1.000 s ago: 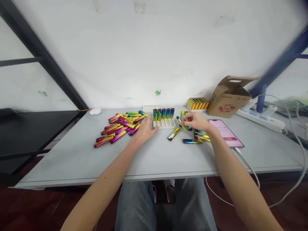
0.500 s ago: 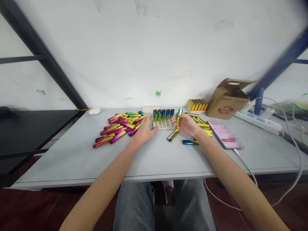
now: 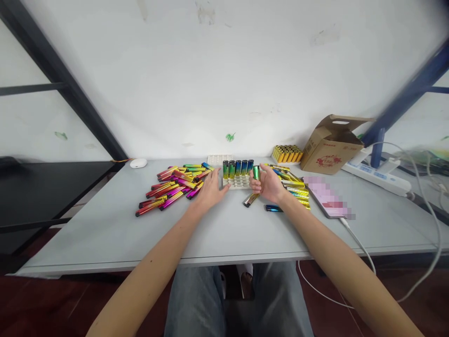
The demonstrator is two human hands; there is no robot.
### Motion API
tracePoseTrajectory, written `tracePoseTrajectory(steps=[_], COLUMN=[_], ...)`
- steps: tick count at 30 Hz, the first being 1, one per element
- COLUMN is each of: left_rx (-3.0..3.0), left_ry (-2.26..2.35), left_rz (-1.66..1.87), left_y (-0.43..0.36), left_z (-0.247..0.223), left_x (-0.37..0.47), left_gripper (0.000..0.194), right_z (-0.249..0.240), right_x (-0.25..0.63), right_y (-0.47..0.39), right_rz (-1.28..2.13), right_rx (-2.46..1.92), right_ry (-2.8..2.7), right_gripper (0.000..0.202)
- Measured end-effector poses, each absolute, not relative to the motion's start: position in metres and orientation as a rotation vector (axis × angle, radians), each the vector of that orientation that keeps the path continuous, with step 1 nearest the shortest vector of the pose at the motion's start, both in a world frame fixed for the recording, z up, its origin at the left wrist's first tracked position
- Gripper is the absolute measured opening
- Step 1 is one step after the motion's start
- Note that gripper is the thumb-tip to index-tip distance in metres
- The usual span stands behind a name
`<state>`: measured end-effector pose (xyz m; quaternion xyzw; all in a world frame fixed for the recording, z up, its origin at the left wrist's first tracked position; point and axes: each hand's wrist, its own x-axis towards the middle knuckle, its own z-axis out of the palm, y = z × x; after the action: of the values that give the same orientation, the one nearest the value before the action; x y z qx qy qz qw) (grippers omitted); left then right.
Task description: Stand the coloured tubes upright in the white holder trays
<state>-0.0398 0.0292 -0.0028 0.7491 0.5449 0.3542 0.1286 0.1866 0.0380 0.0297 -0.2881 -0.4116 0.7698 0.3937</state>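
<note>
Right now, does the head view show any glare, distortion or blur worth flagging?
In the head view: bright glints on the metallic lighters; wide-angle stretch seems to splay the dark metal post outward; a pixelated patch covers much of the smartphone; the green lighter stays recognisable, its fine detail too small to judge.

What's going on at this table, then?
A seated person's right hand holds a green lighter near a white tray; the left hand is spread at the tray's left edge. Blue and green lighters stand toward its back, with unfilled holes in front. A jumbled lighter pile lies left, loose lighters right.
</note>
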Motion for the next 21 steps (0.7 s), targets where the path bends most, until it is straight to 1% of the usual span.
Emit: tracePoseTrajectory(steps=[2, 4, 15, 21], left_rx=[2.171, 2.171, 2.200, 2.205], left_ry=[1.584, 1.582, 1.599, 1.594], left_rz=[1.020, 1.011, 0.990, 1.018], left_y=[0.028, 0.028, 0.026, 0.027], left_z=[-0.002, -0.001, 0.001, -0.002], left_x=[-0.040, -0.039, -0.038, -0.038], left_gripper=[0.061, 0.061, 0.052, 0.053], right_z=[0.031, 0.031, 0.031, 0.031], right_x=[0.187, 0.188, 0.186, 0.179], right_y=[0.038, 0.039, 0.038, 0.036], right_rz=[1.927, 1.902, 1.820, 1.805], right_rx=[-0.725, -0.725, -0.812, -0.839], right_ry=[-1.004, -0.975, -0.956, -0.949], right_gripper=[0.040, 0.043, 0.038, 0.035])
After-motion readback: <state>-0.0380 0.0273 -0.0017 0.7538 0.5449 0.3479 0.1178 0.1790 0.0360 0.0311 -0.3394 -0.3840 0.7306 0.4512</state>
